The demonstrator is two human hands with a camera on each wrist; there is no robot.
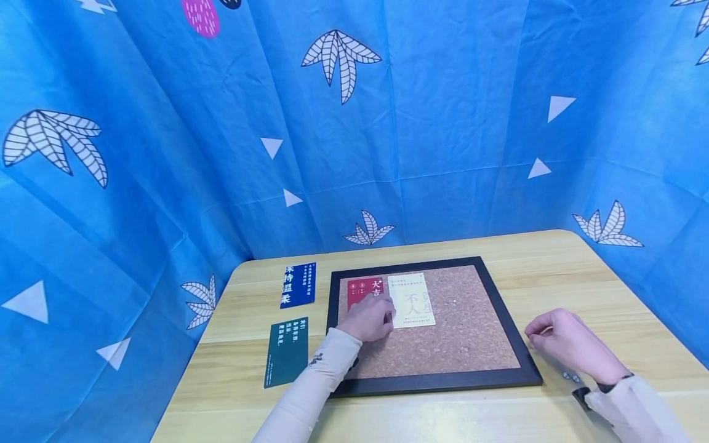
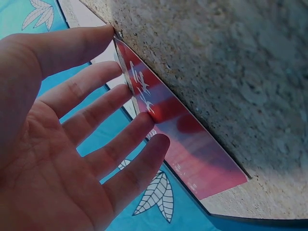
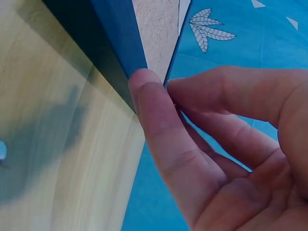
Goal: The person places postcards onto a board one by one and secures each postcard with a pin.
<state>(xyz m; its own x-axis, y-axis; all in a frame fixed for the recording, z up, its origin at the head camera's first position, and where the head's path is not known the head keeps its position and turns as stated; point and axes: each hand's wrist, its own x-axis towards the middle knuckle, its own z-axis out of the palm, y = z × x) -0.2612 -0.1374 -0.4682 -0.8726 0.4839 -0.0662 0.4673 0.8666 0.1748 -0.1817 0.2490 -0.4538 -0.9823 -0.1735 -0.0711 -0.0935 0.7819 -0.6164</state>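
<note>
My left hand [image 1: 368, 317] reaches over the left part of a black-framed corkboard [image 1: 454, 347]. Its fingertips rest at a red card [image 1: 359, 290] with white characters, partly covered by the hand. Beside the red card lies a pale yellow card [image 1: 415, 299] with grey characters. In the left wrist view the fingers are spread and nearly straight along the red card [image 2: 207, 166]. My right hand [image 1: 570, 344] hovers near the board's right edge, fingers loosely curled. Between its thumb and fingertips [image 3: 147, 79] no held thing shows.
A blue card [image 1: 299, 286] and a dark green card [image 1: 288, 357] lie on the wooden table [image 1: 249, 400], left of the board. Small clear-looking pieces [image 1: 570, 376] sit near my right wrist. Behind the table hangs a blue patterned curtain [image 1: 443, 123].
</note>
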